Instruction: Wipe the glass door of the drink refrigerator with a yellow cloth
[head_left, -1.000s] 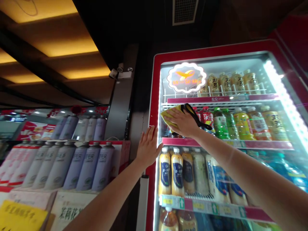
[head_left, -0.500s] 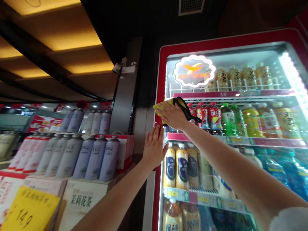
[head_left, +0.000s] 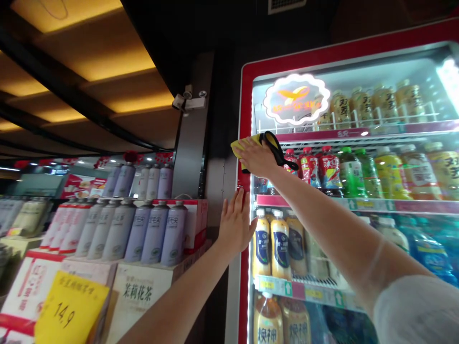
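Note:
My right hand (head_left: pixel 257 156) presses a yellow cloth (head_left: pixel 239 145) with a black strap against the red left frame of a drinks fridge (head_left: pixel 245 95), at the height of its second shelf. My left hand (head_left: pixel 236 220) lies flat, fingers spread, on the same red frame lower down, holding nothing. Behind the glass door stand rows of bottles (head_left: pixel 362 173) in red, green and yellow, and cream bottles with blue labels (head_left: pixel 271 248) below.
A lit round logo sign (head_left: pixel 296 99) glows at the fridge top. Left of the fridge is a grey pillar (head_left: pixel 190 153), then a display of tall lilac and white cans (head_left: pixel 143 231) on cartons, with a yellow price card (head_left: pixel 70 310).
My right hand slid the cloth left and up, from the glass onto the red frame edge. The view shifted, and my left hand stayed flat on the frame.

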Demonstrator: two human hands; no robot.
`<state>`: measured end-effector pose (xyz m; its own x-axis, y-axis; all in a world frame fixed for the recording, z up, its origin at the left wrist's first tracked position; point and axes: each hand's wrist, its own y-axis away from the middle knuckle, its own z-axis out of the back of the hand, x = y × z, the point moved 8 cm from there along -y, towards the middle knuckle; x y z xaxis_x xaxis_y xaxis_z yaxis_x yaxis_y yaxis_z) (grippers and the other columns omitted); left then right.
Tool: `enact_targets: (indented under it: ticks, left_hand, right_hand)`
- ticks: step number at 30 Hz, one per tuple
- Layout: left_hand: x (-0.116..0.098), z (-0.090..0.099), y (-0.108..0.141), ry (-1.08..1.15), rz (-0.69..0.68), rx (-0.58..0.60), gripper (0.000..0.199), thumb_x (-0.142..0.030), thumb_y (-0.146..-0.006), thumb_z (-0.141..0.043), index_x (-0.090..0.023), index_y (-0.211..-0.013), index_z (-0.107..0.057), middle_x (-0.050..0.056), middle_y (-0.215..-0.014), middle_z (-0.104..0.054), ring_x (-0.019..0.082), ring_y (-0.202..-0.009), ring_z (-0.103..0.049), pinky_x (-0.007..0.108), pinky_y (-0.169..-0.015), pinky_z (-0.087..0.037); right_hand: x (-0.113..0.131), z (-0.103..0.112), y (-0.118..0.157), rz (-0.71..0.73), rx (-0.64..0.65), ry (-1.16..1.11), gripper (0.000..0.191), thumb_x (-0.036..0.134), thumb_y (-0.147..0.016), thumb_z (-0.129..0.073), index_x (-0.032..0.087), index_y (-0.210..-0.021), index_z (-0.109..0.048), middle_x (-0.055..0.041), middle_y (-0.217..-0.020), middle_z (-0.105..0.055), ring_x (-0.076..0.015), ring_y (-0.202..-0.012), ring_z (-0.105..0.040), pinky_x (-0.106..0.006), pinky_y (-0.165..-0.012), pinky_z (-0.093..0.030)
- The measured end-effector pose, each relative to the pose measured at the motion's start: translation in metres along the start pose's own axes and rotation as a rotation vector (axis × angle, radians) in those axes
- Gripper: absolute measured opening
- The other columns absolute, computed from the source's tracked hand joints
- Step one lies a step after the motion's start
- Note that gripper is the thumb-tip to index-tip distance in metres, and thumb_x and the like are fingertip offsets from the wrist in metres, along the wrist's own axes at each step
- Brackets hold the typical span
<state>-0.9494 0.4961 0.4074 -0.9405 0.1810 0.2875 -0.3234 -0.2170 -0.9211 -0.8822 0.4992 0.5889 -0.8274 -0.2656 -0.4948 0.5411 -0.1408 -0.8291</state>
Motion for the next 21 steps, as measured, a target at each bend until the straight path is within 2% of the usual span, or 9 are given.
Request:
enact_targets:
  ticks: [4, 6, 9, 12, 14, 16, 21]
  left_hand:
    - [0.007, 0.009, 0.015, -0.018, 0.019, -0.051, 0.076, -0.041, -0.100, -0.049, -0.007, -0.162, -0.023, 0.023, -0.167, -0.033, 0.037, -0.155, -0.032, 0.057, -0.125, -0.031]
    - [0.010, 0.014, 0.022, -0.035, 0.019, -0.083, 0.076, -0.042, -0.100, -0.048, -0.007, -0.163, -0.021, 0.023, -0.166, -0.034, 0.038, -0.155, -0.032, 0.058, -0.125, -0.031]
    - [0.011, 0.018, 0.022, -0.053, 0.001, -0.099, 0.076, -0.042, -0.101, -0.047, -0.007, -0.163, -0.021, 0.022, -0.167, -0.034, 0.037, -0.155, -0.031, 0.057, -0.126, -0.030]
    - [0.011, 0.018, 0.012, -0.061, 0.006, -0.078, 0.075, -0.040, -0.100, -0.048, -0.007, -0.162, -0.022, 0.022, -0.167, -0.033, 0.037, -0.155, -0.030, 0.057, -0.126, -0.029]
    - [0.010, 0.019, 0.006, -0.054, 0.015, -0.069, 0.075, -0.040, -0.100, -0.048, -0.007, -0.162, -0.022, 0.023, -0.167, -0.033, 0.037, -0.155, -0.030, 0.057, -0.126, -0.029]
    - [0.010, 0.022, 0.005, -0.041, 0.020, -0.077, 0.076, -0.042, -0.100, -0.048, -0.007, -0.163, -0.021, 0.023, -0.166, -0.033, 0.037, -0.156, -0.030, 0.057, -0.126, -0.028]
    - [0.014, 0.024, 0.018, -0.041, 0.022, -0.116, 0.073, -0.042, -0.101, -0.046, -0.009, -0.162, -0.025, 0.021, -0.166, -0.035, 0.036, -0.155, -0.032, 0.059, -0.127, -0.025]
  right_hand:
    - [0.031, -0.009, 0.056, 0.138, 0.022, -0.014, 0.054, 0.031, -0.105, -0.034, 0.024, -0.158, -0.043, -0.0070, -0.168, -0.038, -0.0313, -0.156, -0.031, -0.064, -0.123, -0.029]
    - [0.040, -0.010, 0.074, 0.191, 0.018, -0.026, 0.053, 0.030, -0.105, -0.035, 0.025, -0.157, -0.045, -0.0061, -0.168, -0.039, -0.0290, -0.155, -0.033, -0.061, -0.124, -0.030]
    - [0.037, -0.007, 0.066, 0.202, 0.024, -0.022, 0.052, 0.030, -0.106, -0.034, 0.028, -0.156, -0.046, -0.0042, -0.167, -0.040, -0.0279, -0.154, -0.036, -0.060, -0.123, -0.031]
    - [0.019, -0.001, 0.034, 0.093, 0.015, -0.006, 0.052, 0.030, -0.107, -0.032, 0.027, -0.156, -0.046, -0.0043, -0.167, -0.040, -0.0296, -0.155, -0.035, -0.063, -0.123, -0.031]
    - [0.011, 0.001, 0.022, 0.026, -0.013, -0.012, 0.052, 0.031, -0.106, -0.032, 0.025, -0.157, -0.046, -0.0059, -0.168, -0.039, -0.0320, -0.156, -0.032, -0.066, -0.122, -0.029]
    - [0.015, -0.001, 0.027, 0.015, -0.043, -0.025, 0.053, 0.031, -0.106, -0.032, 0.023, -0.157, -0.044, -0.0073, -0.168, -0.038, -0.0337, -0.156, -0.030, -0.068, -0.122, -0.029]
    - [0.036, -0.011, 0.063, 0.124, -0.060, -0.013, 0.054, 0.037, -0.106, -0.035, 0.025, -0.158, -0.044, -0.0059, -0.168, -0.038, -0.0327, -0.156, -0.032, -0.066, -0.125, -0.026]
